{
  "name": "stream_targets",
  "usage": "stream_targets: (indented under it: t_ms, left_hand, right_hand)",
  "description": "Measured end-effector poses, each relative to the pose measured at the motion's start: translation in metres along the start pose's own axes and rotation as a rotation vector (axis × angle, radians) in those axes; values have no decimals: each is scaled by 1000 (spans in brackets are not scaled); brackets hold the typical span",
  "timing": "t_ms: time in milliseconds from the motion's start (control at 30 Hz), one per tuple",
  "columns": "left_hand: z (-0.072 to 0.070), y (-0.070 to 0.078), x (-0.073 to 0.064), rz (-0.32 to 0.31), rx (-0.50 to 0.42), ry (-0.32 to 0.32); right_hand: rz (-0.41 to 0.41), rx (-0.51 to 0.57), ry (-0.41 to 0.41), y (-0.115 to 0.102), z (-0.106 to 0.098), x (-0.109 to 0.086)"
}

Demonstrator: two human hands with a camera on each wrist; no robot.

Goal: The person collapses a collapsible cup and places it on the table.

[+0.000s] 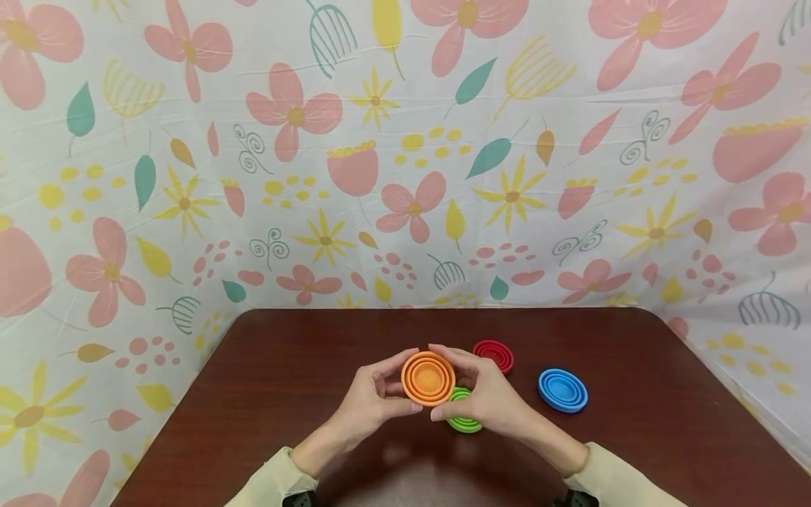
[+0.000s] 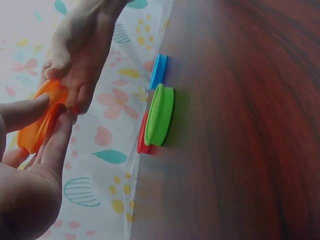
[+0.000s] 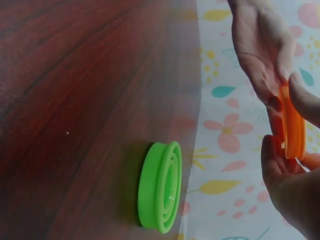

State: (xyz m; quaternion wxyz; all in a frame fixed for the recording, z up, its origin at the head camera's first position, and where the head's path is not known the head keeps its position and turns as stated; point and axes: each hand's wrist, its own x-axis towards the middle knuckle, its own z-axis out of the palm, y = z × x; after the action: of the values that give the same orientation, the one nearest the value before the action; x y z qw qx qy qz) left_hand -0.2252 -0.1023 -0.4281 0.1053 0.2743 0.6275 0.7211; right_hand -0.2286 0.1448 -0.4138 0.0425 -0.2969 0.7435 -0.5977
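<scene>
An orange collapsible cup (image 1: 428,379), folded flat into concentric rings, is held up above the table between both hands. On its left rim the left hand (image 1: 370,398) pinches it, thumb below and fingers above in the head view. The right hand (image 1: 491,394) grips the opposite rim in the same way. Seen edge-on in the left wrist view, the orange cup (image 2: 42,117) is a thin disc between thumb and fingers. Behind the right hand lies a green collapsible cup (image 1: 465,425), partly hidden by that hand in the head view.
A red collapsed cup (image 1: 494,355) lies on the dark wooden table (image 1: 285,366) beyond the right hand. Farther right sits a blue one (image 1: 563,390). A white cloth with printed flowers (image 1: 415,141) hangs behind the table.
</scene>
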Motion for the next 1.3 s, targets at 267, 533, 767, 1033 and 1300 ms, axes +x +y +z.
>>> stream_targets:
  t_ms: [267, 533, 767, 1033, 1300]
  left_hand:
    - [-11, 1, -6, -15, 17, 18]
    - [-22, 0, -13, -44, 69, 107]
    - [-32, -5, -17, -80, 101, 253]
    - [-45, -15, -16, -86, 244, 312]
    - [-56, -21, -14, -96, 278, 306]
  right_hand:
    - [-19, -49, 11, 2, 8, 15]
    - [28, -73, 28, 11, 16, 32]
    - [87, -93, 5, 18, 23, 49]
    - [158, -158, 11, 34, 24, 69]
    - [220, -202, 29, 49, 22, 84]
